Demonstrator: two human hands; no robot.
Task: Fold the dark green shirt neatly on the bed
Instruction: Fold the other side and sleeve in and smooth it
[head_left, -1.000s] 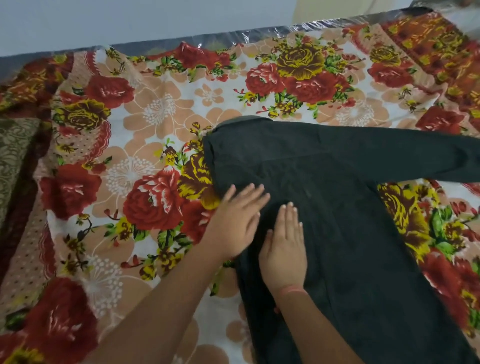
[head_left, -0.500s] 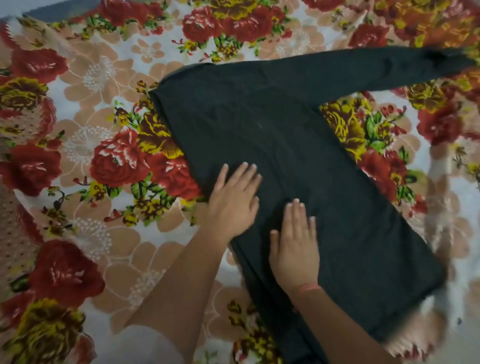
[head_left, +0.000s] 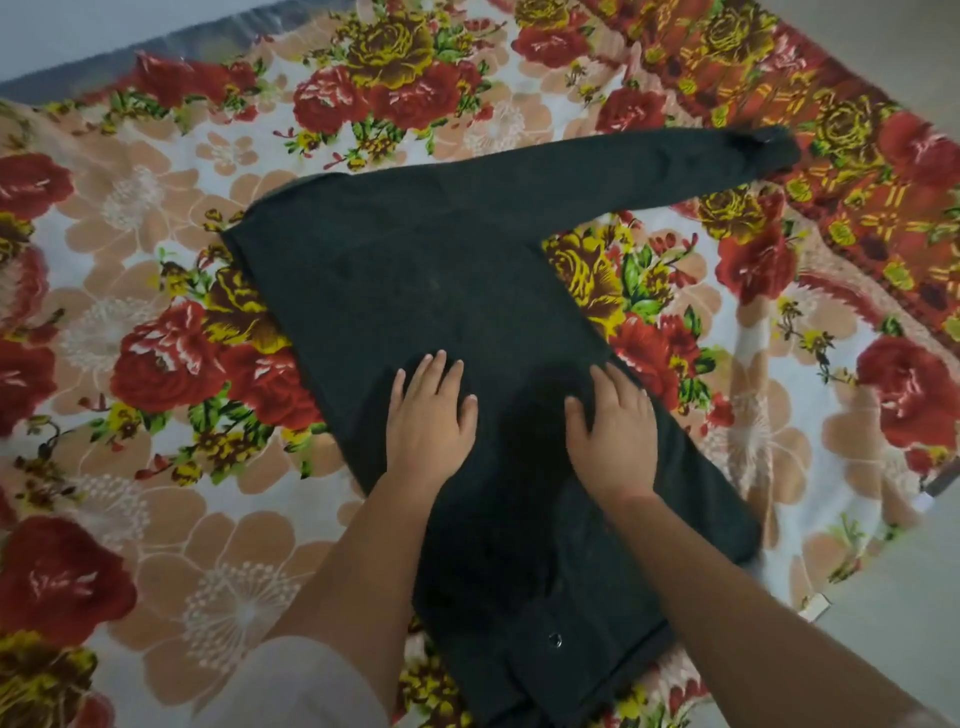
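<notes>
The dark green shirt lies flat on the bed, its body running from the upper left to the lower middle. One long sleeve stretches out to the upper right. A small button shows near the shirt's near end. My left hand rests palm down on the middle of the shirt, fingers spread. My right hand lies palm down close to the shirt's right edge, fingers apart. Neither hand grips the cloth.
The bed is covered by a floral bedsheet with red and yellow roses. A darker patterned border runs along the right side. The bed's edge and pale floor show at the lower right; a wall lies beyond the far edge.
My right hand has slid rightward across the shirt toward its right edge, so the hands are now apart. The left hand has moved further onto the shirt. The view has shifted.
</notes>
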